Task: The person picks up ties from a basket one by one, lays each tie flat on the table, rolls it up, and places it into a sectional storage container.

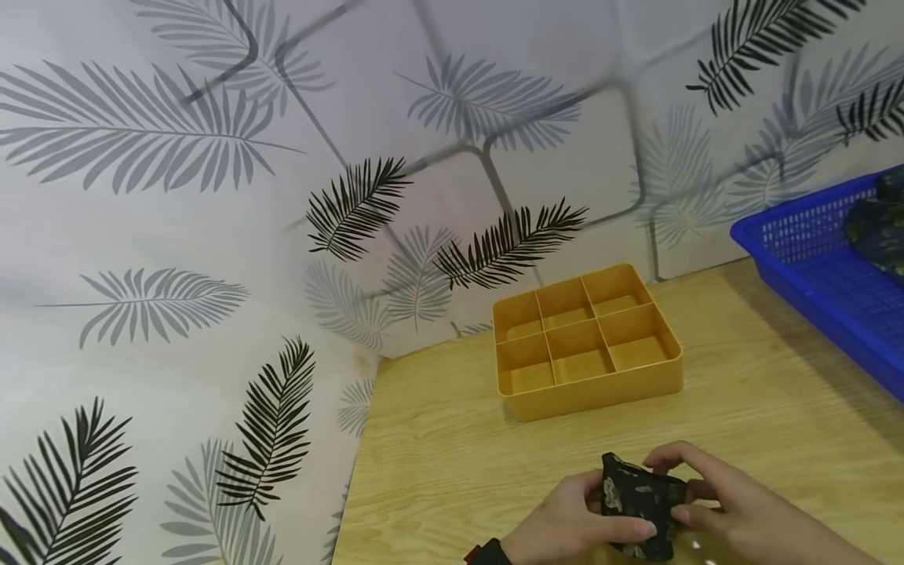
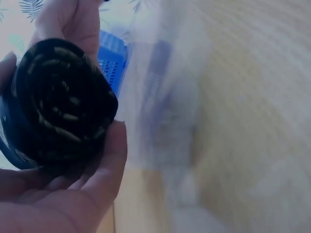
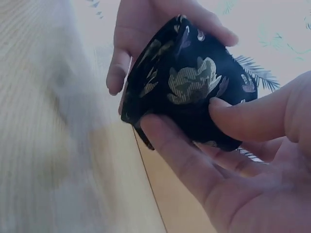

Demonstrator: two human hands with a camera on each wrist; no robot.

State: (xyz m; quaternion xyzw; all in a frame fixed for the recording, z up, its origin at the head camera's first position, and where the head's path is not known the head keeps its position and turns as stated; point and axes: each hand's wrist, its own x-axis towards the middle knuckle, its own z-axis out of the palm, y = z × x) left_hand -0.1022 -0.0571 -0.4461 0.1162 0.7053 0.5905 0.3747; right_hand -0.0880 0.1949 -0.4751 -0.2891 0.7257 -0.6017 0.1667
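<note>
A dark rolled cloth (image 1: 639, 502) with a pale leaf-and-flower pattern is between the two hands, low over the wooden table. Its spiral end, wound in several layers, faces the left wrist camera, where the roll (image 2: 63, 102) looks nearly black. My left hand (image 1: 572, 522) grips it from the left, thumb across its near side. From the other side my right hand (image 1: 730, 502) holds it with thumb and curled fingers. Close up in the right wrist view, the patterned side of the cloth (image 3: 194, 82) shows, with the right thumb pressing on it.
Beyond the hands, a yellow organizer box (image 1: 593, 400) with several compartments stands near the patterned wall covering (image 1: 438, 157). A blue perforated basket (image 1: 819, 290) at the right holds dark patterned cloth (image 1: 879, 227). The wooden tabletop (image 1: 424, 439) ends at the left along the wall covering.
</note>
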